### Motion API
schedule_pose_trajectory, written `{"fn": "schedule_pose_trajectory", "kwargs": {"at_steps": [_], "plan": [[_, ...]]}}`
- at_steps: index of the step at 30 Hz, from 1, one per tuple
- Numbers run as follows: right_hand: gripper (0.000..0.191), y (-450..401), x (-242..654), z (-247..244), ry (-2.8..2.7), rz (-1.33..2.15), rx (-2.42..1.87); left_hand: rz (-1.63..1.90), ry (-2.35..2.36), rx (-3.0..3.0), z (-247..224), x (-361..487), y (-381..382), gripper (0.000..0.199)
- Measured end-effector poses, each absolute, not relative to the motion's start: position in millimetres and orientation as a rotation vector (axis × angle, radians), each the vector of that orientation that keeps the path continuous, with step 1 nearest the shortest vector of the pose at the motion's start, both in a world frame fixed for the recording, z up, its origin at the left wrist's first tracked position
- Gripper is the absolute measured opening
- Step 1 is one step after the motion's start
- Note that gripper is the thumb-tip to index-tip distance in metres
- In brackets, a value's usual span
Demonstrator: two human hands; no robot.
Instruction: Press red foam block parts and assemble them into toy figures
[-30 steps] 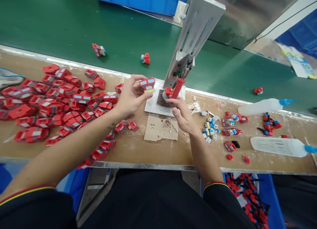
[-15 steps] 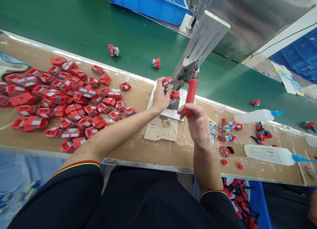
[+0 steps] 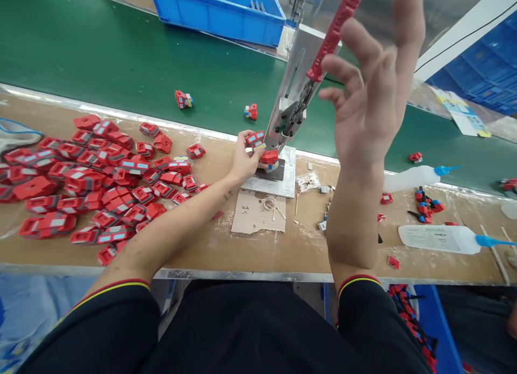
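Observation:
My left hand (image 3: 242, 161) reaches to the foot of a small metal hand press (image 3: 297, 83) and pinches a red toy piece with light blue windows (image 3: 255, 138). Just right of it, another red piece (image 3: 269, 157) sits on the press's round seat over a grey base plate (image 3: 283, 182). My right hand (image 3: 371, 88) is raised high, palm toward me, fingers spread, its fingertips against the red ribbed lever handle (image 3: 337, 29), which is tilted up. It does not grip the handle.
A large heap of red toy pieces (image 3: 81, 174) covers the bench on the left. Behind runs a green conveyor belt (image 3: 121, 50) carrying several assembled pieces (image 3: 183, 99), with a blue bin (image 3: 218, 10) beyond. Two glue bottles (image 3: 440, 238) and small parts lie right. A cardboard scrap (image 3: 256, 219) lies before the press.
My right hand has swung the red lever from low beside the press seat to high up and opened its fingers. My left hand stays at the press with its red piece.

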State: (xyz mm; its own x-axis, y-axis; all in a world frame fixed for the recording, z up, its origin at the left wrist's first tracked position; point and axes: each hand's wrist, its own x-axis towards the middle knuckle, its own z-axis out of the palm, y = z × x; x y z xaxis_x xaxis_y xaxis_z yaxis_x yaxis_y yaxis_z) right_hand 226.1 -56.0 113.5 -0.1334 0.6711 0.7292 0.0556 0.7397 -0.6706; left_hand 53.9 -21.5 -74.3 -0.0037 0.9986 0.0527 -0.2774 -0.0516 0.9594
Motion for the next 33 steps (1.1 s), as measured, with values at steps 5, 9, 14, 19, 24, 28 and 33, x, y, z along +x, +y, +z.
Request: {"fn": "schedule_pose_trajectory", "kwargs": {"at_steps": [5,9,14,19,24,28,33], "plan": [[0.036,-105.5,240.4,38.4,-1.641,0.389,-0.829,1.256,0.898,0.954,-65.6,12.6,-32.1,0.051],[0.036,-142.2,220.9,-11.6,-1.677,0.65,-1.08,1.134,0.741,0.904,-50.8,-11.5,-52.2,0.063],[0.039,-160.1,171.8,-29.9,-1.561,0.775,-1.103,1.055,0.617,0.886,-39.3,-1.8,-79.6,0.071],[0.021,-167.8,162.5,-30.6,-1.569,0.116,-1.03,1.06,0.565,0.899,-42.3,18.4,-90.2,0.071],[0.036,-172.5,179.9,-36.1,-1.69,-0.373,-0.939,1.118,0.529,0.931,-39.1,26.0,-90.6,0.065],[0.04,-174.3,187.7,-38.6,-1.769,-0.459,-0.934,1.138,0.548,1.064,-34.1,25.4,-93.7,0.059],[0.044,-176.6,188.2,-38.4,-1.785,-0.45,-0.962,1.233,0.618,1.26,-33.1,24.9,-101.2,0.055]]}}
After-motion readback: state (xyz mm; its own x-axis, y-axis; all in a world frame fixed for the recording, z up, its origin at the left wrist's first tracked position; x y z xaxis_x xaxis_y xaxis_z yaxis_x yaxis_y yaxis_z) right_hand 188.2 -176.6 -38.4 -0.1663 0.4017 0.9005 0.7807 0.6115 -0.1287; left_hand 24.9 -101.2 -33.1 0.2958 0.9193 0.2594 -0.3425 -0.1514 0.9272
